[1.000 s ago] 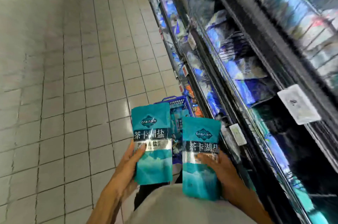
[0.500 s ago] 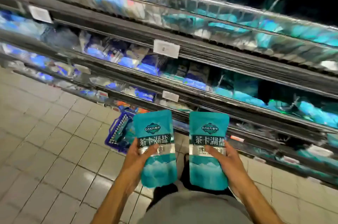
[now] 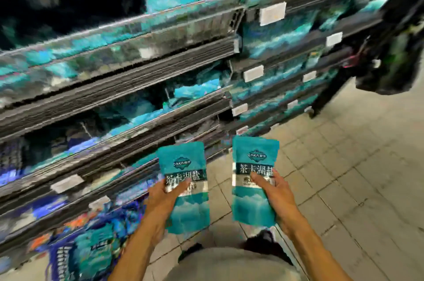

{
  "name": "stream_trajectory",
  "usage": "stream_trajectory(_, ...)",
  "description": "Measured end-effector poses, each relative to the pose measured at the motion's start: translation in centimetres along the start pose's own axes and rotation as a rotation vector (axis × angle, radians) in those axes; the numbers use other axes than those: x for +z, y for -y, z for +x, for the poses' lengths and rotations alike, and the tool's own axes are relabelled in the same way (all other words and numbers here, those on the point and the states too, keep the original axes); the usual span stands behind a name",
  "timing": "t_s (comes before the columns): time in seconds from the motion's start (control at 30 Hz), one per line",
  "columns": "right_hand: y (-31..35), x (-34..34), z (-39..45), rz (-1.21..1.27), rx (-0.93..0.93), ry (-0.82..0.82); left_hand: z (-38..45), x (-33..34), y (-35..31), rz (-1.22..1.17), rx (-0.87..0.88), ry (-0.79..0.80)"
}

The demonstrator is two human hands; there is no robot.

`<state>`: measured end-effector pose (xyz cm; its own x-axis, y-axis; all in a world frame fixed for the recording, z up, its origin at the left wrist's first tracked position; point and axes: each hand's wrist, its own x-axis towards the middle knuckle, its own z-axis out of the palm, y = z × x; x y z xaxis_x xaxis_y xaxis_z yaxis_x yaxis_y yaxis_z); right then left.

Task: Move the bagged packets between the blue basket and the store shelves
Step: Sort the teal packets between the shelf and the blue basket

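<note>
Swinging rightward since half a second ago, the view now puts the blue basket [image 3: 68,255] low at the left and the shelves [image 3: 137,87] ahead, while both packets stay upright before the person's body. The left hand [image 3: 160,200] grips the left packet [image 3: 185,188] and the right hand [image 3: 275,193] the right packet [image 3: 254,179], thumbs across the fronts, labels facing up, probably for shelving. Blur hides which shelf has room.

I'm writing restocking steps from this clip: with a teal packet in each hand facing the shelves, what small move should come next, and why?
Probably lift the right hand and its packet toward the shelf of matching teal bags up ahead. Both packets are gripped upright, the left hand holding its packet likewise, and the blue basket sits low at the left.
</note>
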<state>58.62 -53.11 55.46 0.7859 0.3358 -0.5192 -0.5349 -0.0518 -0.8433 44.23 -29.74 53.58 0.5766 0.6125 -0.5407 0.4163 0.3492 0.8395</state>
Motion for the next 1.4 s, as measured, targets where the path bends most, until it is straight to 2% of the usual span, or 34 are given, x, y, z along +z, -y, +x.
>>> stream_trajectory(0.1,1.2,-7.1,0.8,0.041,-0.013,-0.099,0.8,7.8,-0.6,0.062,0.013,0.086)
stream_trajectory(0.3,3.7,-19.9,1.5,0.092,-0.037,-0.246,1.3,22.9,-1.2,0.086,-0.072,0.251)
stream_trajectory(0.53,6.7,-28.8,3.1,0.179,-0.046,-0.348,3.3,35.1,-3.4,0.225,-0.057,0.364)
stream_trajectory(0.87,12.9,-34.2,13.0,0.21,-0.066,-0.413,12.0,48.2,-9.0,0.266,-0.015,0.494)
stream_trajectory(1.2,23.9,-35.3,25.7,0.21,-0.144,-0.442,20.5,58.8,-21.3,0.169,0.115,0.629)
stream_trajectory(1.4,31.0,-36.6,32.0,0.202,-0.19,-0.381,22.6,62.6,-28.0,0.123,0.159,0.599)
